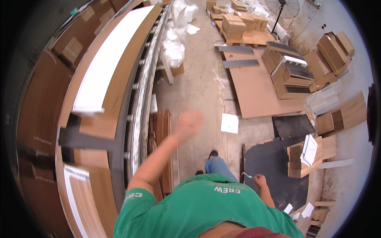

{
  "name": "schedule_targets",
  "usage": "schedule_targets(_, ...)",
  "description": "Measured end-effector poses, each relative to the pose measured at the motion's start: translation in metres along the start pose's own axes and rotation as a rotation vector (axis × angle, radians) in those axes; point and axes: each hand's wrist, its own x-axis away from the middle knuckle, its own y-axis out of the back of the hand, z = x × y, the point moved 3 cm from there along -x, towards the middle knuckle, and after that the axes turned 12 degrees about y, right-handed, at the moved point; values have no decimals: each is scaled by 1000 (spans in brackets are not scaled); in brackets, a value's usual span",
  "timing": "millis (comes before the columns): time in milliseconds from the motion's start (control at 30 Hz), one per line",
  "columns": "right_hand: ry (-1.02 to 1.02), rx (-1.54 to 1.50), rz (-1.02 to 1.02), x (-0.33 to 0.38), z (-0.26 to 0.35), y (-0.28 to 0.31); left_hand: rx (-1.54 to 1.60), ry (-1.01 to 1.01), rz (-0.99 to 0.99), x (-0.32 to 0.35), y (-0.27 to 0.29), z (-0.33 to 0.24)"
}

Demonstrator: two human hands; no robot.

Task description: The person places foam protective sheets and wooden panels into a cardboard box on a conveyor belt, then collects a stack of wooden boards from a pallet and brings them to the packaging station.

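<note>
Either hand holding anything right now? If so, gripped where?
Left hand is motion-blurred, raised in the air, apparently empty. Right hand is closed like a fist; nothing visible in it, though something small cannot be ruled out.

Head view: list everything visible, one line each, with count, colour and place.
long panel: one, white, on the brown conveyor line at left
wood planks: a stack, reddish brown, on the floor beside the conveyor
flat cardboard sheet: one, brown, centre right floor
cardboard boxes: many, brown, stacked at upper right
fan: one, dark, top right
black mat: one, lower right floor
white sheet: one, on the floor, centre
left hand: raised, blurred, empty
right hand: closed on a small white strip
</note>
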Motion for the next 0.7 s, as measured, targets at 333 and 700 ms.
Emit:
schedule_targets(333, -459, 152, 429, -214, -6, -27, -276, 518, 656, -99, -115, 230)
schedule_targets(700, 318, 194, 11, -622, 381, 118, -138, 1760, 32, -107, 35, 380)
